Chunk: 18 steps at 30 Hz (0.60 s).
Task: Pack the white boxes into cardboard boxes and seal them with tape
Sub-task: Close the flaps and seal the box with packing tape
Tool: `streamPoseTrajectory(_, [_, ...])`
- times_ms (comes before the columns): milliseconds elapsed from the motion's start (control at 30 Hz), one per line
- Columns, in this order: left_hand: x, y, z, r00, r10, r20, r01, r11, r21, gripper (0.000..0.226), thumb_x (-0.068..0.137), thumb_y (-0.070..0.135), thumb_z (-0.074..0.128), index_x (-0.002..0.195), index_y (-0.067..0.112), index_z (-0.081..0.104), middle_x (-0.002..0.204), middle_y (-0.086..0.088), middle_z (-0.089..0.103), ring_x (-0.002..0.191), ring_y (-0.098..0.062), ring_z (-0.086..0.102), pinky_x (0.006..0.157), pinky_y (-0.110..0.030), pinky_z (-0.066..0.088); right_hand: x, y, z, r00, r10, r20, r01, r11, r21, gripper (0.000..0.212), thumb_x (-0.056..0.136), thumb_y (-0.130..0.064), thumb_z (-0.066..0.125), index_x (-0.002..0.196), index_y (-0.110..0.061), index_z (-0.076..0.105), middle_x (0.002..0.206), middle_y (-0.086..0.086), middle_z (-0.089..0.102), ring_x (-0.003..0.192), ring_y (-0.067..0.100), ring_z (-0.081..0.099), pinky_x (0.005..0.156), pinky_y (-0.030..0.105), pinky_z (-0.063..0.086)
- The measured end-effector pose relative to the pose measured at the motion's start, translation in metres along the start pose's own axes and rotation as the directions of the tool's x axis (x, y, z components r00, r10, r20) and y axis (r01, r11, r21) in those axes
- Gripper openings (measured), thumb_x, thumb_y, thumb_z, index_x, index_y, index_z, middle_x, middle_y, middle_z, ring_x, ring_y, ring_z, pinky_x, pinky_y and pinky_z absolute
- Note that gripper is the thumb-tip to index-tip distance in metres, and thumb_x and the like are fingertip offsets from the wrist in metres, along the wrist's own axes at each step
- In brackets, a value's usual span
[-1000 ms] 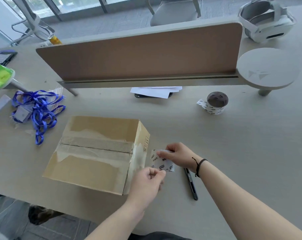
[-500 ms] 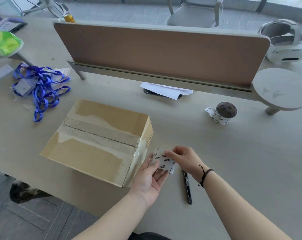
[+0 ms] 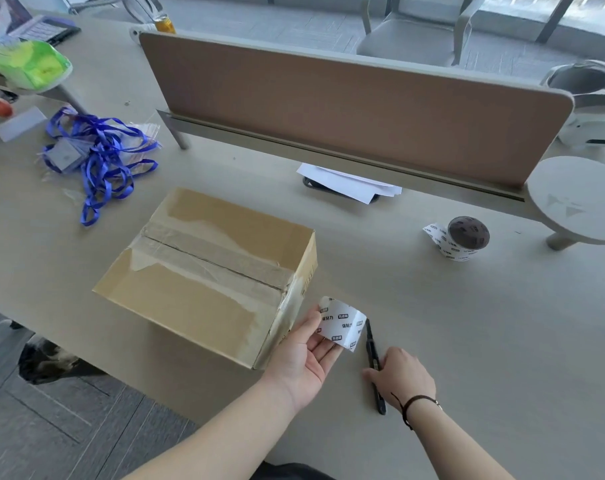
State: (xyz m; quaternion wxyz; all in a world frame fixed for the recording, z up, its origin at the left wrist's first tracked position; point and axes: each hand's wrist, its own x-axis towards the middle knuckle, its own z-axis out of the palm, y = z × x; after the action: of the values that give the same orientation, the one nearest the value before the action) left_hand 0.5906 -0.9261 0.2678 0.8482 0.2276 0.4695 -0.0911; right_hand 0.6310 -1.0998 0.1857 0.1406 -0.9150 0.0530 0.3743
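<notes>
We see the closed brown cardboard box (image 3: pixel 207 271), its top seam taped over, resting on the pale wooden surface (image 3: pixel 467 323). Just right of the box's near corner, our left hand (image 3: pixel 306 351) lies palm up with relaxed fingers, a curled white strip of printed tape (image 3: pixel 342 327) resting on the fingertips. Farther right of the box, our right hand (image 3: pixel 403 377) curls down over the slim black pen-shaped tool (image 3: pixel 372 344) lying on the surface. The printed white tape roll (image 3: pixel 462 239) sits well right of the box.
</notes>
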Motion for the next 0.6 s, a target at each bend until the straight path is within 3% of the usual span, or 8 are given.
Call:
streamPoseTrajectory(167, [-0.002, -0.001, 0.002, 1.000, -0.006, 0.014, 0.007, 1.000, -0.025, 0.023, 0.096, 0.017, 0.066, 0.118, 0.017, 0.071, 0.113, -0.009, 0.076, 0.099, -0.023, 0.075, 0.090, -0.039, 0.056, 0.005, -0.002, -0.003, 0.999, -0.037, 0.016, 0.037, 0.999, 0.000, 0.028, 0.081, -0.027, 0.057, 0.066, -0.021, 0.034, 0.064, -0.002, 0.043, 0.056, 0.021, 0.036, 0.047, 0.027, 0.027])
streamPoseTrajectory(233, [-0.002, -0.001, 0.003, 1.000, -0.007, 0.017, 0.008, 0.999, -0.033, 0.024, 0.096, 0.016, 0.065, 0.119, 0.017, 0.070, 0.113, -0.009, 0.076, 0.099, -0.023, 0.075, 0.091, -0.039, 0.056, 0.008, 0.002, -0.007, 0.998, -0.060, 0.001, 0.060, 0.992, 0.110, 0.034, 0.080, -0.024, 0.059, 0.060, -0.021, 0.031, 0.057, -0.001, 0.037, 0.054, 0.021, 0.030, 0.046, 0.027, 0.023])
streamPoseTrajectory(300, [-0.002, -0.002, 0.003, 1.000, -0.007, 0.014, 0.008, 0.999, -0.040, 0.024, 0.096, 0.015, 0.065, 0.119, 0.016, 0.070, 0.112, -0.010, 0.076, 0.097, -0.023, 0.076, 0.091, -0.040, 0.056, 0.009, 0.006, -0.015, 0.999, -0.047, -0.003, 0.045, 0.948, 0.314, 0.032, 0.082, -0.018, 0.062, 0.058, -0.018, 0.040, 0.053, 0.006, 0.048, 0.050, 0.022, 0.039, 0.049, 0.028, 0.032])
streamPoseTrajectory(367, [-0.002, -0.002, 0.002, 1.000, -0.008, 0.008, 0.008, 0.999, -0.036, 0.025, 0.096, 0.013, 0.065, 0.120, 0.017, 0.070, 0.111, -0.010, 0.076, 0.095, -0.023, 0.076, 0.091, -0.040, 0.057, 0.011, 0.009, -0.025, 1.000, -0.019, -0.011, 0.022, 0.837, 0.546, 0.015, 0.087, -0.010, 0.062, 0.074, -0.003, 0.062, 0.062, 0.011, 0.067, 0.050, 0.021, 0.057, 0.052, 0.032, 0.047])
streamPoseTrajectory(467, [-0.001, -0.002, 0.000, 1.000, -0.010, 0.000, 0.010, 0.999, -0.031, 0.028, 0.096, 0.011, 0.064, 0.123, 0.018, 0.069, 0.113, -0.009, 0.076, 0.098, -0.023, 0.075, 0.091, -0.040, 0.057, 0.013, 0.005, -0.050, 0.998, -0.013, -0.063, 0.057, 0.631, 0.774, 0.011, 0.096, 0.000, 0.058, 0.103, 0.006, 0.065, 0.070, 0.015, 0.067, 0.050, 0.025, 0.058, 0.051, 0.032, 0.053])
streamPoseTrajectory(600, [0.002, -0.002, -0.002, 1.000, -0.019, -0.010, 0.018, 0.999, -0.028, 0.033, 0.094, 0.010, 0.066, 0.126, 0.018, 0.068, 0.113, -0.010, 0.076, 0.103, -0.025, 0.074, 0.086, -0.039, 0.060, -0.001, -0.014, -0.094, 0.974, -0.139, -0.178, 0.225, 0.552, 0.803, 0.028, 0.099, -0.002, 0.057, 0.113, -0.025, 0.064, 0.077, 0.018, 0.074, 0.050, 0.025, 0.058, 0.053, 0.033, 0.053])
